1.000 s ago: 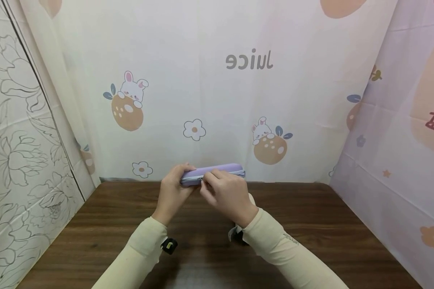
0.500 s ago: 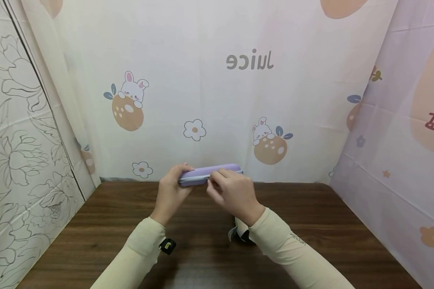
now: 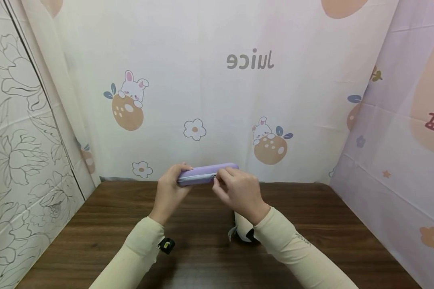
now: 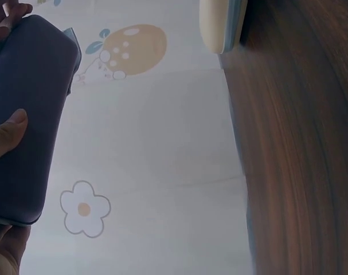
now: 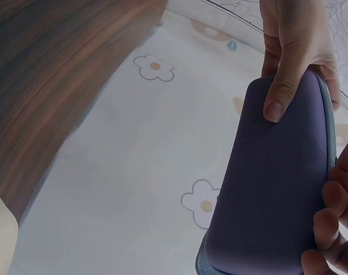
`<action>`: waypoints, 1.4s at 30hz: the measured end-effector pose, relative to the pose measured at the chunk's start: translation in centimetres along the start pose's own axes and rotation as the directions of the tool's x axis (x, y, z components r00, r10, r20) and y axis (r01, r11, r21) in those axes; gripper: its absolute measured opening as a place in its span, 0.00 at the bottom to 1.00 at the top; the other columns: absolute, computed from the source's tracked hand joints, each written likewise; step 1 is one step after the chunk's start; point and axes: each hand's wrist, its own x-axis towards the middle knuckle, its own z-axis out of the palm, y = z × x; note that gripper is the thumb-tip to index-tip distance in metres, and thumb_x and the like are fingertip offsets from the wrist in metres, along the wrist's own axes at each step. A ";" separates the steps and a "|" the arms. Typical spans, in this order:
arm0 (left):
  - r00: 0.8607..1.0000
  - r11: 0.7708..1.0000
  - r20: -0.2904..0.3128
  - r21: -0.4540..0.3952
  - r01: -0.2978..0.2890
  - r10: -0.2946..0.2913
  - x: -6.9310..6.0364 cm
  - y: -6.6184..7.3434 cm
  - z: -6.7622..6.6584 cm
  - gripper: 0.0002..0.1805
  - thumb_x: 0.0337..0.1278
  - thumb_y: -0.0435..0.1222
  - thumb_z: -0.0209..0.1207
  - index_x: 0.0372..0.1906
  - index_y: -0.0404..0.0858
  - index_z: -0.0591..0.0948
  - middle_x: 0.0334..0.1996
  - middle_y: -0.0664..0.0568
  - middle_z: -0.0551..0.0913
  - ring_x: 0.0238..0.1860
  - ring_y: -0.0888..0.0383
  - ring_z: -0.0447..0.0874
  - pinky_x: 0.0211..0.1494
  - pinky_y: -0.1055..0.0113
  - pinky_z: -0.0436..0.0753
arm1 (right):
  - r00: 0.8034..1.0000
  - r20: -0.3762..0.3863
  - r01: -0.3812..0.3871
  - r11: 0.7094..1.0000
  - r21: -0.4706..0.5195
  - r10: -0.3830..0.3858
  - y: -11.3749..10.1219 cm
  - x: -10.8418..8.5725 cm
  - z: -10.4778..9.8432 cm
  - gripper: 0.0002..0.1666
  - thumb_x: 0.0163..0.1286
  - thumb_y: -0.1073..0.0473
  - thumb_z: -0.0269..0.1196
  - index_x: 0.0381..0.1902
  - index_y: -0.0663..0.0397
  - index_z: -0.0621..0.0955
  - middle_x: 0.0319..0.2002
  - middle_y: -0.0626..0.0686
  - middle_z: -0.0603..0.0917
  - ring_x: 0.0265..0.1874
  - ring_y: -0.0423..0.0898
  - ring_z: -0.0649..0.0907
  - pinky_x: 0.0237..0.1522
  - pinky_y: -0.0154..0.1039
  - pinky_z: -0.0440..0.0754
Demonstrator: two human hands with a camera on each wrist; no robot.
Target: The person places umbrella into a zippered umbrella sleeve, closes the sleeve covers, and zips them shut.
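A long purple hard-shell zip case point(image 3: 206, 171) is held up in front of me above the table's far edge, its pale zipper line facing me. My left hand point(image 3: 171, 190) grips its left end, with the thumb on the broad purple face, as the right wrist view shows. Near the right part of the zipper, my right hand point(image 3: 240, 192) pinches the zipper pull point(image 3: 214, 175) with thumb and curled fingers. In the right wrist view, right fingers point(image 5: 336, 197) lie along the case's zipped edge. The right hand covers the case's right end in the head view.
On the brown wooden table point(image 3: 199, 241) lies a cream-and-black object point(image 3: 243, 228) with a small tag, partly hidden behind my right forearm. A printed curtain point(image 3: 202, 88) hangs along the table's far edge; others stand at both sides.
My right hand has moved rightward along the case with the zipper pull. The left hand and case have shifted slightly left. More of the cream-and-black object shows.
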 end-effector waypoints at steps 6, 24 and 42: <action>1.000 1.000 0.001 0.022 -0.007 0.007 0.0 0.1 -0.1 0.24 0.40 0.22 0.76 0.46 0.38 0.81 0.48 0.47 0.85 0.58 0.49 0.81 0.62 0.55 0.77 | 1.000 0.011 0.012 1.000 -0.025 -0.012 -0.1 0.1 0.2 0.09 0.65 0.56 0.64 0.26 0.48 0.77 0.19 0.41 0.71 0.13 0.36 0.66 0.13 0.30 0.61; 1.000 1.000 0.017 0.018 0.002 -0.002 -0.1 0.0 -0.2 0.25 0.40 0.24 0.77 0.46 0.40 0.82 0.49 0.48 0.84 0.59 0.48 0.81 0.63 0.54 0.76 | 0.999 0.032 0.016 1.000 -0.015 -0.016 0.8 -0.7 -0.2 0.07 0.68 0.55 0.63 0.31 0.50 0.79 0.23 0.43 0.75 0.15 0.38 0.70 0.12 0.32 0.63; 0.999 1.000 0.033 0.010 0.016 -0.017 -0.4 -0.3 -0.4 0.24 0.41 0.27 0.78 0.46 0.40 0.82 0.49 0.48 0.84 0.59 0.48 0.80 0.63 0.56 0.76 | 1.000 -0.008 -0.014 0.998 0.065 0.015 1.6 -1.7 -0.3 0.06 0.69 0.57 0.63 0.31 0.49 0.80 0.25 0.43 0.72 0.19 0.37 0.71 0.14 0.33 0.66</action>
